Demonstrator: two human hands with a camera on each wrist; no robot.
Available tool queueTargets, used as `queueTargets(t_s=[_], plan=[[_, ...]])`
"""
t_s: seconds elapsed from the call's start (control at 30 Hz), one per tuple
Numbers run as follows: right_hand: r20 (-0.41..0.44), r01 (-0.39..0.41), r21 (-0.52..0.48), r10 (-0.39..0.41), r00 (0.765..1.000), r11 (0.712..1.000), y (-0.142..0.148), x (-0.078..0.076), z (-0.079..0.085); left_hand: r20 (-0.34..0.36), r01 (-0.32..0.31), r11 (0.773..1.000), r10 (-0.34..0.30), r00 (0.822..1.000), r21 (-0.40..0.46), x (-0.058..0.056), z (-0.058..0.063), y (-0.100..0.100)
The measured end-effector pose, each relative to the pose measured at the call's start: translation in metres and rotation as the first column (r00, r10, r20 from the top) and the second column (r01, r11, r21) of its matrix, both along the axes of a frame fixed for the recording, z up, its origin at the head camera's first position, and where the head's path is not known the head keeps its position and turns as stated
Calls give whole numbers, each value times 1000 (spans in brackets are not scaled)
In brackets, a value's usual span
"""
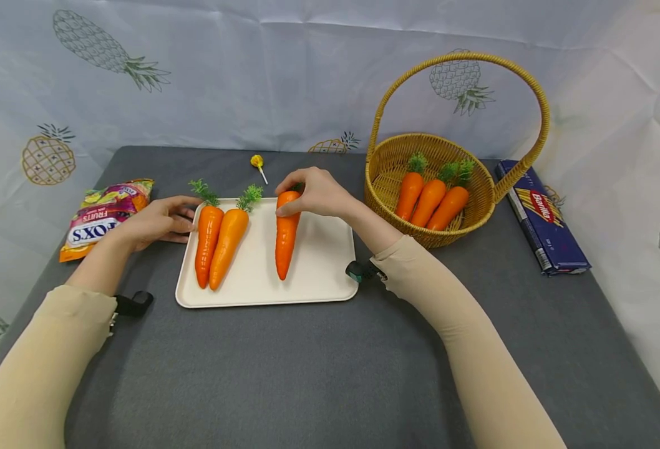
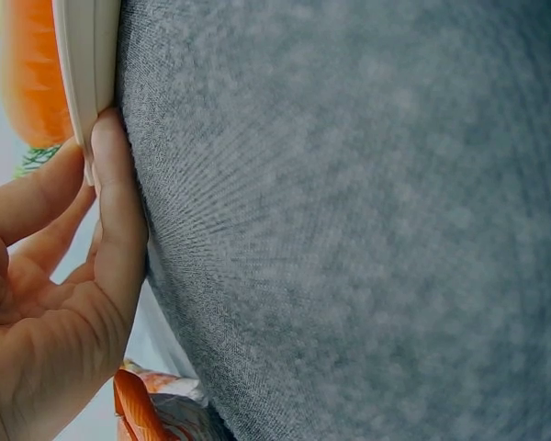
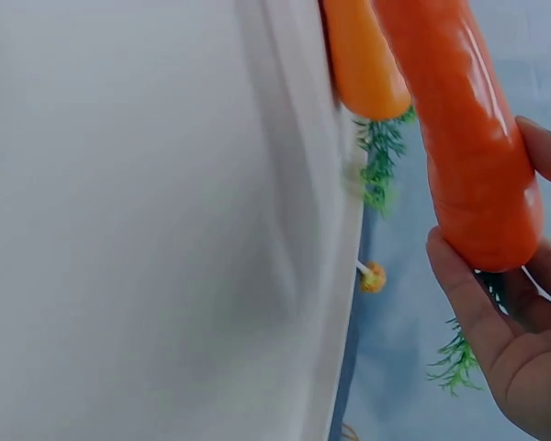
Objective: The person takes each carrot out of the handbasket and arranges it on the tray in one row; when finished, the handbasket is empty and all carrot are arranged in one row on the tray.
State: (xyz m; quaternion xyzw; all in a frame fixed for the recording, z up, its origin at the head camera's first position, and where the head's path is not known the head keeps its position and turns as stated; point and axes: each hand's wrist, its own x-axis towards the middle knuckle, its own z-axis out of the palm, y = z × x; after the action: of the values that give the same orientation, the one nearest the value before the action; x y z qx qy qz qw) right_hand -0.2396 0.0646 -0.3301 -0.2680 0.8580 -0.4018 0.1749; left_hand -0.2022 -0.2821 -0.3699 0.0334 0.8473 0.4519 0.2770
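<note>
My right hand (image 1: 323, 193) holds an orange carrot (image 1: 286, 243) by its thick top end above the white tray (image 1: 324, 274), tip pointing down toward me. In the right wrist view the thumb and fingers close round the thick end of this carrot (image 3: 473, 156), and its green leaves hang past the fingers. At the tray's left edge, my left hand (image 1: 155, 221) pinches the rim between thumb and fingers. Two more carrots lie side by side on the left part of the tray, a redder one (image 1: 209, 243) and a lighter orange one (image 1: 230, 246).
A wicker basket (image 1: 377, 206) with a tall handle stands right of the tray with three carrots (image 1: 431, 199) inside. A blue Barilla box (image 1: 549, 218) lies beyond it. Left are a Fox's candy bag (image 1: 105, 215); behind the tray, a yellow lollipop (image 1: 257, 162).
</note>
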Motion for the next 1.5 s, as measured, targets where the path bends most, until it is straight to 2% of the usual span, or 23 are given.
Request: queueTargets(t_s=[0.27,0.4,0.7,1.17,1.5], plan=[[8,12,-10,-12,1000,1000,-19,1,-14,-4,4,1000,-4,1000,6,0,0,0],[27,45,-19,-44,999,999,-27,2,-16,-13,9,1000,-9,1000,-6,0,0,0],[60,126,-8,-125,990,992,-43,3,-23,-64,44,995,-50,997,-89,1,0,4],[83,113,26,-115,990,993,-56,5,-35,-70,40,992,-49,996,-120,1,1,7],[100,106,30,-109,989,994,-60,8,-41,-86,27,993,-37,996,-112,7,3,9]])
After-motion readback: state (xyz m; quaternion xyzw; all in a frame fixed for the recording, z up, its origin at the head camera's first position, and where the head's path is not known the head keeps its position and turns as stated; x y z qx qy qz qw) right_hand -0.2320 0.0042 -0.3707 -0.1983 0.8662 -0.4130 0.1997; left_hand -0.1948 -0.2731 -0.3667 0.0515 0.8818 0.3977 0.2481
